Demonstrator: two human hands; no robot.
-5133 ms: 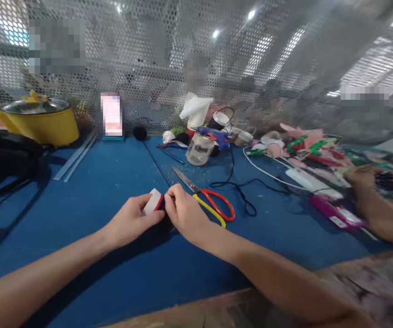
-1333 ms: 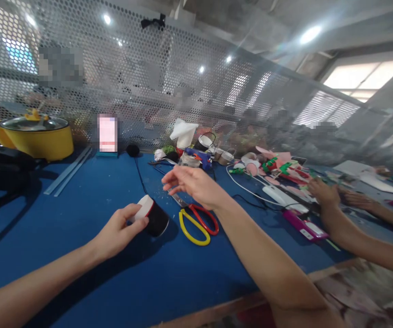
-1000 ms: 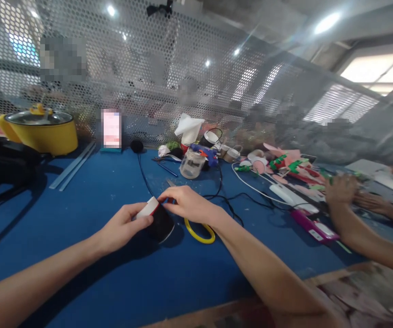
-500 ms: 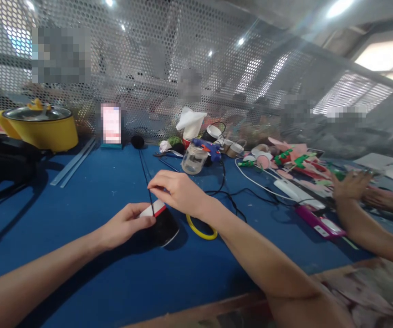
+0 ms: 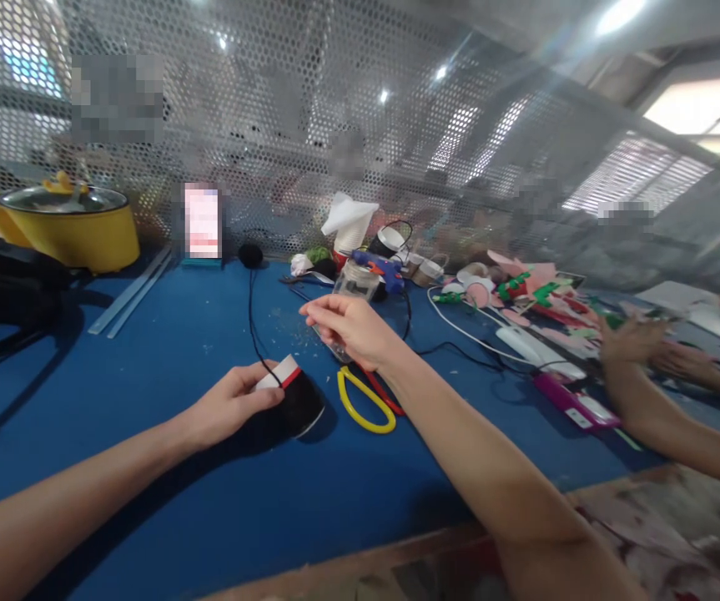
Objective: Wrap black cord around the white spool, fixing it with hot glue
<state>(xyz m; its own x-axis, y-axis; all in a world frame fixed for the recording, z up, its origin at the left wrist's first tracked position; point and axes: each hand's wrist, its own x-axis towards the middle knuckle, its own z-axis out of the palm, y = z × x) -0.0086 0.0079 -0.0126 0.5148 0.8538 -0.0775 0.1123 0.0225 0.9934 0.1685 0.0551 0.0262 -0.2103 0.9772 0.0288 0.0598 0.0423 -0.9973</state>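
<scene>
My left hand is closed around a paper cup that lies tilted, wrapped in black yarn below its white and red rim. A strand of black yarn runs slack from a black yarn ball at the back to the cup's rim, where my left fingers press it. My right hand hovers to the right of the cup with its fingertips pinched together; whether anything small is between them cannot be seen. Beneath that hand lie scissors with yellow and red handles, their blades partly hidden.
A clear jar, a blue glue gun and cups stand at the back. At left are a yellow pot and a phone. Cables, a purple box and pink paper scraps lie right, beside another person's hands.
My right hand has let go of the yarn and moved right and slightly up. The strand, taut before, hangs in a curve. More of the scissors shows. My left hand still holds the cup.
</scene>
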